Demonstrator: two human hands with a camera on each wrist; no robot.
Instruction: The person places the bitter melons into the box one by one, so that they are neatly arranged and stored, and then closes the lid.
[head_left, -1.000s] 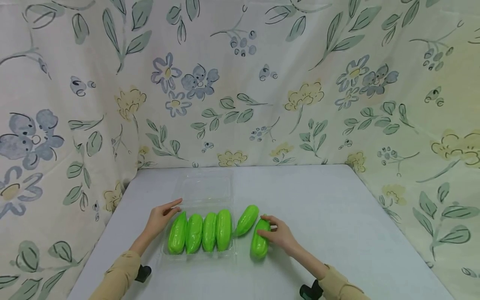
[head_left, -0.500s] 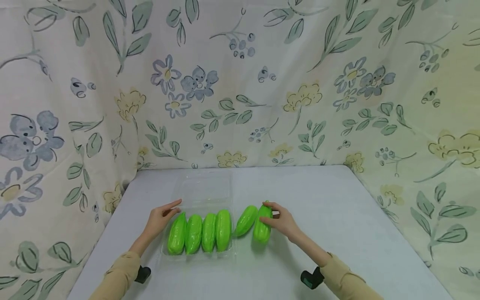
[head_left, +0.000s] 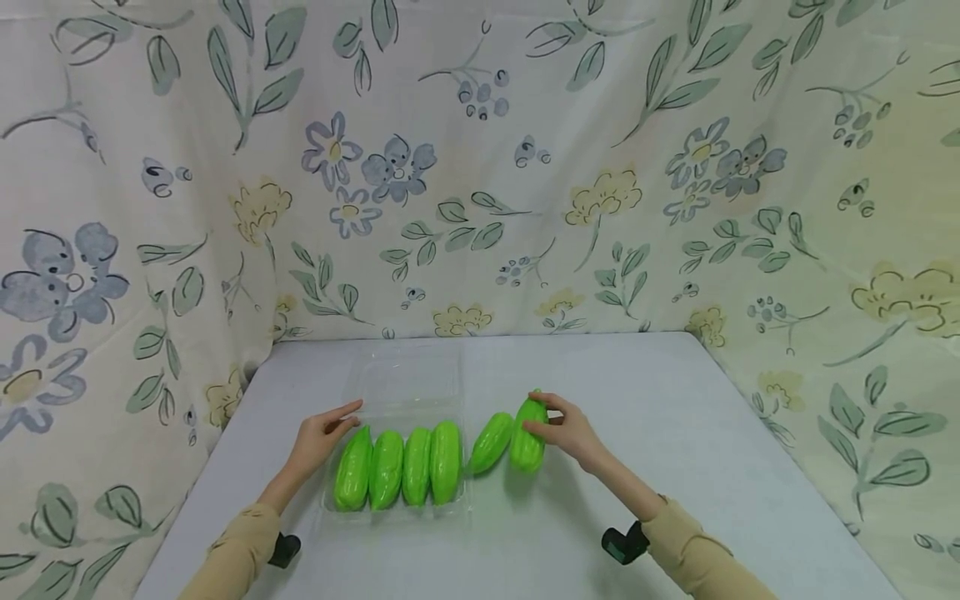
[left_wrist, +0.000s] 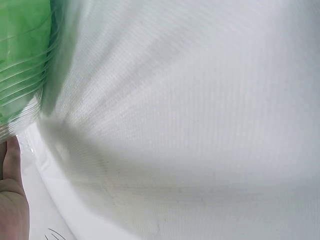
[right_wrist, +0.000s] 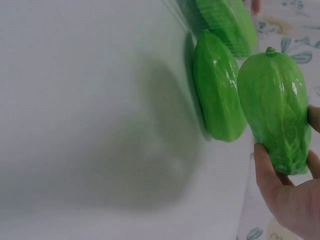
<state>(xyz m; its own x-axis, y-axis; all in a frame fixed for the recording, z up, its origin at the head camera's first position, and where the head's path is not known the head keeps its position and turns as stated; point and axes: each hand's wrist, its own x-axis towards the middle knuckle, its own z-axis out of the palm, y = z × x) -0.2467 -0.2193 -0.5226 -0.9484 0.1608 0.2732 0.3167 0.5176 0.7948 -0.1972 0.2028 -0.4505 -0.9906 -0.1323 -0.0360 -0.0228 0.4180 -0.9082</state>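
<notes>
Carrying a held green gourd [head_left: 527,450] farther from the body than a second ago, and slightly to the right, while keeping the left hand [head_left: 321,435] in the same spot. Holding that gourd raised above the counter [head_left: 630,417] and casting a soft shadow [right_wrist: 150,165] onto it. Gripping it from its right side with the right hand [head_left: 570,429], closing the thumb and fingers [right_wrist: 264,172] around its narrower end and leaving its fuller end, tipped with a short stem [right_wrist: 270,50], free. Keeping it just beside a loose green gourd [head_left: 491,443], lying slanted on the counter between the held one and a clear plastic container [head_left: 397,515].

Looking down into that container at four more green gourds [head_left: 417,467], lying side by side in a row and pointing roughly away from the body. Reaching with the left hand to the far left of the container, holding nothing visible, extending straight fingers with the thumb slightly apart below; in the left wrist view, seeming to meet the container's edge. Leaving the clear lid [head_left: 408,375] folded back on the counter at the far side.

Wearing beige sleeves [head_left: 236,542] on both arms and a dark device [head_left: 283,550] beneath each wrist. Facing a pale cloth [head_left: 480,167], hanging behind and along both sides of the counter, printed with blue and yellow flowers, green leaves and berries.
</notes>
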